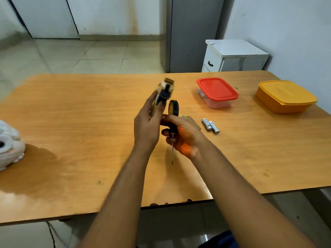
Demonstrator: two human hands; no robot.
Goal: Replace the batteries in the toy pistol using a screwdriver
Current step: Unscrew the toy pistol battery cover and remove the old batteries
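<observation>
Two bare forearms reach forward from the bottom of the view and meet above the middle of a wooden table [71,122].

The right hand [180,135] is curled around the black and yellow handle of a screwdriver [173,111]. The tool stands nearly upright and upside down: its rounded handle end points up and away, and its thin metal shaft points down toward the person, the tip hanging just above the tabletop.

The left hand [146,122] is directly beside it, touching it, and grips the toy pistol [163,92] from below. The pistol is pale yellow with dark parts, blurred, and its long axis runs up and away from the left hand. It sits just above and to the left of the screwdriver handle. So the tip faces away from the pistol, and the tool would probably have to be turned round before it could meet a screw.

On the table just beyond the right hand lies a small flat piece [190,120], partly hidden, possibly the battery cover. Two batteries [211,125] lie side by side right of it.

Farther back on the right are a clear box with a red lid [217,90] and a yellow box [286,96]. A white bundle [9,145] sits at the left edge.

Beyond the table are a pale tiled floor, a small white cabinet [232,54], a grey column and white walls.
</observation>
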